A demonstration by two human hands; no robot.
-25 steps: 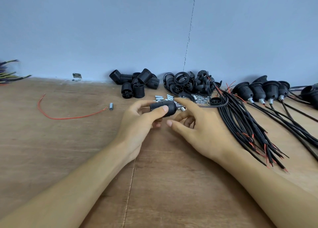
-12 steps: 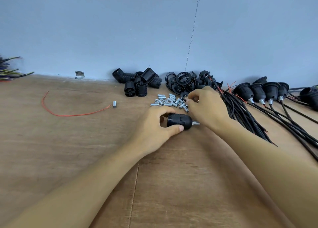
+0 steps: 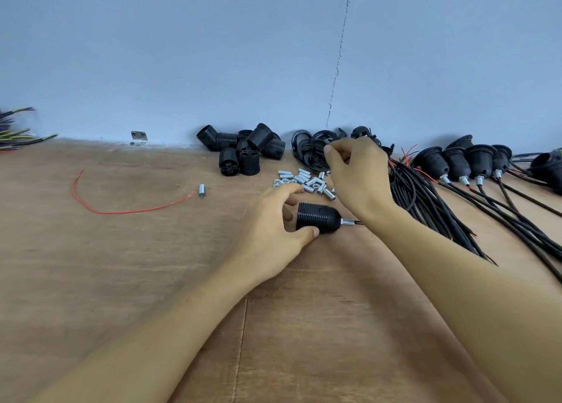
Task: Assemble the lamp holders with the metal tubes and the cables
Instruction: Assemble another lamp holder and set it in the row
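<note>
Left hand (image 3: 270, 223) grips black ribbed plastic lamp holder (image 3: 319, 218); right hand (image 3: 359, 177) beyond it pinched, contents unclear. Risk: crossing forearm (image 3: 431, 259) knocks holder.

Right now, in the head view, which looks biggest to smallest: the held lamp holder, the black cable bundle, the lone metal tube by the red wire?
1. black cable bundle
2. lamp holder in the left hand
3. lone metal tube
</note>
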